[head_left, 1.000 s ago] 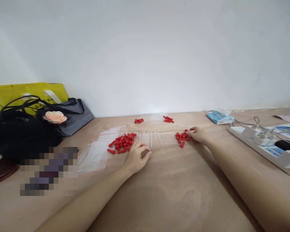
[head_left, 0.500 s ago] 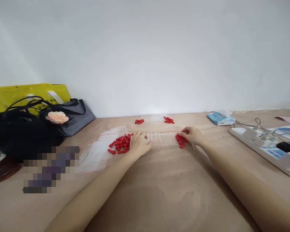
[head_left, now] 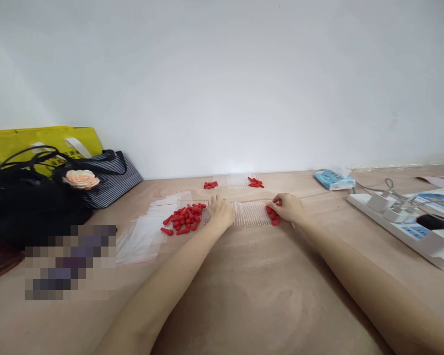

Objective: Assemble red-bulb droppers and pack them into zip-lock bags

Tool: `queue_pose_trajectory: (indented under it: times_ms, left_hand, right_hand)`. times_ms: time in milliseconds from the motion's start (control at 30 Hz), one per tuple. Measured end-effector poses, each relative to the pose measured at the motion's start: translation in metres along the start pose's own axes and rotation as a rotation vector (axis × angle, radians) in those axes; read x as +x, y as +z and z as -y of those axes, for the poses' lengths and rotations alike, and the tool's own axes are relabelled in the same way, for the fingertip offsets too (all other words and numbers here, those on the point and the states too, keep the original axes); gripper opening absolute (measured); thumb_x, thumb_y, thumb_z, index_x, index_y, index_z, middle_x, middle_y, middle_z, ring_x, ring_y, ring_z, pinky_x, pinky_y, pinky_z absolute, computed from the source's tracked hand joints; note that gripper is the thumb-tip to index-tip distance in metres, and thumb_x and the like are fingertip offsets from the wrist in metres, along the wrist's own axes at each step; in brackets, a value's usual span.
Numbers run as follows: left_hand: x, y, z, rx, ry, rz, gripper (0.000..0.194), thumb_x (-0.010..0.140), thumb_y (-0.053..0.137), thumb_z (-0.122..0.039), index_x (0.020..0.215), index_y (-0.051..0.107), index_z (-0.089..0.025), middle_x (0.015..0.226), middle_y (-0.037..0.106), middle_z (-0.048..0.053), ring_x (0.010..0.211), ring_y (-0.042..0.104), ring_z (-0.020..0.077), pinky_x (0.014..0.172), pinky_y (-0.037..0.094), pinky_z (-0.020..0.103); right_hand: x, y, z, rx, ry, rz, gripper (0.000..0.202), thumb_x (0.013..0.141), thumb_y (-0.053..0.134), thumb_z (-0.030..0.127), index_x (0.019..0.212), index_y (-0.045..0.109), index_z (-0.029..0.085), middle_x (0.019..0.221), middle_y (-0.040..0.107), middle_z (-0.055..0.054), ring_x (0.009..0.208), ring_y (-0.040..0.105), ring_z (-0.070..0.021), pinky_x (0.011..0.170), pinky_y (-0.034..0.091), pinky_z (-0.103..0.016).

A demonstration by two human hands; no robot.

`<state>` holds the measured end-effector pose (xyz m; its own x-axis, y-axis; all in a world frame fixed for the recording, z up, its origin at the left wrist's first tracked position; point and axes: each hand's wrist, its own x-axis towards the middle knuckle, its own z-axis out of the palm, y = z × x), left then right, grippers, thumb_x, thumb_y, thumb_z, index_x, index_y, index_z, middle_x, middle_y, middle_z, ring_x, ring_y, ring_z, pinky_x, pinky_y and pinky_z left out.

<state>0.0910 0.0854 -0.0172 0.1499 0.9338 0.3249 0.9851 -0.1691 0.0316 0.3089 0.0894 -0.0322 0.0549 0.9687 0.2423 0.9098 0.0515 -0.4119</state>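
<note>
Though partly under one, pale rods (head_left: 252, 214) between both hands (head_left: 222, 214) (head_left: 290, 207)

Diffuse light; glare low on plain white wall (head_left: 240, 93). Soft shadow falls along bare right forearm (head_left: 358, 273). Thin translucent rods (head_left: 253, 213) read indistinct. Edges stretch; left patch (head_left: 70, 262) is pixelated.

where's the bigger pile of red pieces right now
In the head view, the bigger red pile lies left of centre on the table, between the translucent plastic bags and the left hand.
</note>
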Motion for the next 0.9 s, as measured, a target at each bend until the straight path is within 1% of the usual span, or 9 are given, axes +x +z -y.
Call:
queue_pose_trajectory:
  times_ms: [133,300,400,500,600,700,733,800,900]
  left_hand:
    - [0.003,0.000,-0.005,0.020,-0.044,0.049,0.025,0.071,0.053,-0.023,0.086,0.065,-0.007,0.099,0.056,0.021,0.097,0.046,0.0324,0.079,0.037,0.041]
    - [0.008,0.005,-0.007,0.011,-0.067,0.090,0.020,0.070,0.054,-0.018,0.083,0.065,-0.007,0.097,0.056,0.020,0.094,0.047,0.0324,0.074,0.038,0.039]
    - [0.006,0.002,-0.005,-0.012,-0.027,0.079,0.018,0.075,0.052,-0.020,0.080,0.064,-0.008,0.095,0.056,0.020,0.093,0.047,0.0325,0.072,0.038,0.038]
    - [-0.002,-0.009,0.001,-0.042,0.074,0.025,0.022,0.084,0.043,-0.024,0.084,0.060,-0.010,0.097,0.056,0.017,0.093,0.047,0.0291,0.074,0.037,0.037]
    - [-0.017,-0.023,0.016,-0.073,0.223,-0.005,0.021,0.088,0.040,-0.024,0.085,0.056,-0.012,0.088,0.059,0.011,0.085,0.051,0.0228,0.077,0.036,0.036]
    - [-0.034,-0.028,0.039,-0.090,0.398,-0.003,0.018,0.088,0.042,-0.024,0.080,0.055,-0.015,0.078,0.061,0.003,0.077,0.054,0.0171,0.085,0.032,0.035]
    - [-0.039,-0.027,0.047,-0.094,0.474,-0.019,0.019,0.089,0.041,-0.023,0.079,0.055,-0.016,0.077,0.061,0.003,0.076,0.054,0.0164,0.086,0.031,0.035]
    - [-0.049,-0.022,0.060,-0.115,0.633,-0.119,0.022,0.090,0.036,-0.021,0.084,0.055,-0.015,0.077,0.062,0.004,0.073,0.053,0.0164,0.085,0.030,0.036]
    - [-0.060,-0.009,0.070,-0.178,0.713,-0.260,0.025,0.091,0.031,-0.020,0.100,0.054,-0.014,0.081,0.062,0.006,0.071,0.052,0.0164,0.081,0.032,0.035]
  right_hand:
    - [-0.002,0.011,0.007,-0.095,0.047,-0.072,0.032,0.073,0.050,0.045,0.080,0.064,0.017,0.085,0.064,-0.011,0.085,0.057,-0.0251,0.074,0.037,-0.035]
    - [-0.007,0.017,0.018,-0.156,0.105,-0.124,0.030,0.073,0.049,0.043,0.075,0.065,0.018,0.084,0.064,-0.009,0.083,0.057,-0.0248,0.075,0.035,-0.037]
    - [-0.008,0.017,0.021,-0.138,0.131,-0.144,0.029,0.075,0.047,0.039,0.073,0.065,0.017,0.079,0.065,-0.011,0.078,0.058,-0.0252,0.074,0.035,-0.038]
    - [-0.009,0.013,0.022,-0.121,0.130,-0.178,0.028,0.078,0.044,0.036,0.075,0.065,0.017,0.079,0.064,-0.010,0.080,0.058,-0.0248,0.075,0.036,-0.038]
    - [-0.013,0.011,0.028,0.072,0.003,-0.273,0.025,0.079,0.045,0.034,0.080,0.063,0.017,0.083,0.061,-0.008,0.079,0.056,-0.0200,0.072,0.039,-0.032]
    - [-0.023,0.016,0.038,0.404,-0.255,-0.288,0.019,0.077,0.049,0.031,0.081,0.060,0.016,0.081,0.059,-0.007,0.072,0.054,-0.0164,0.066,0.042,-0.028]
    - [-0.028,0.019,0.042,0.482,-0.335,-0.246,0.017,0.077,0.049,0.029,0.081,0.058,0.016,0.080,0.059,-0.007,0.072,0.054,-0.0160,0.066,0.043,-0.028]
    - [-0.039,0.026,0.050,0.573,-0.450,-0.131,0.011,0.076,0.050,0.025,0.081,0.056,0.016,0.078,0.060,-0.005,0.071,0.054,-0.0153,0.066,0.043,-0.028]
    - [-0.054,0.034,0.057,0.597,-0.496,0.025,0.014,0.076,0.051,0.021,0.088,0.056,0.016,0.070,0.058,-0.003,0.061,0.052,-0.0135,0.057,0.042,-0.026]
